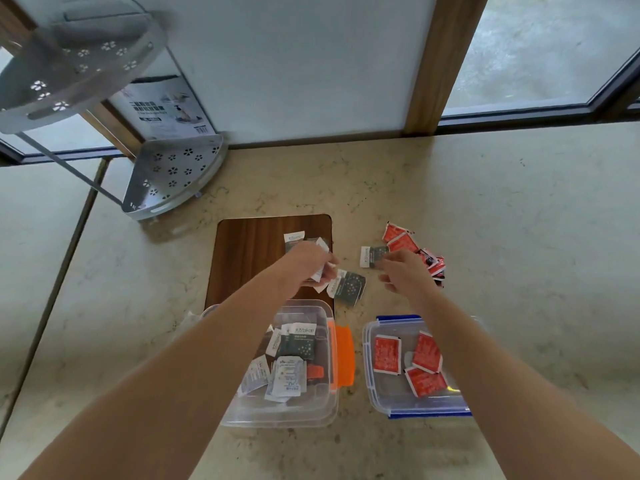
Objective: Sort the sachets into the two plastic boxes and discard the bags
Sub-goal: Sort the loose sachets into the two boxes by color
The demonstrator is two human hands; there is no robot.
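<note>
Head view looks down on a pale stone tabletop (pixel 485 209) where both bare arms reach forward over 2 clear plastic boxes. The left hand (pixel 311 263) is closed around several white-edged sachets (pixel 320 271) above the near edge of a dark wooden board (pixel 249 251), its fingers curled and pinching them. The right hand (pixel 401 271) pinches 1 dark sachet with a white end (pixel 372 256) between thumb and fingertips, just beside a loose pile of red sachets (pixel 412 247) that lies on the tabletop to the right. Another dark sachet with white dots (pixel 348 287) lies flat between the 2 hands, partly off the board's corner. More white and dark sachets (pixel 294 239) rest on the board beyond the left hand. Nearer the person, the box with orange clips (pixel 325 407) holds a mix of dark and white sachets (pixel 294 351), and the box with blue clips (pixel 369 348) to its right holds 3 red sachets (pixel 412 358) lying flat on its floor. The 2 boxes stand near each other but apart. At the far left a grey perforated corner shelf rack (pixel 173 174) stands on the tabletop against the wall, with a printed card (pixel 162 109) leaning behind it.
</note>
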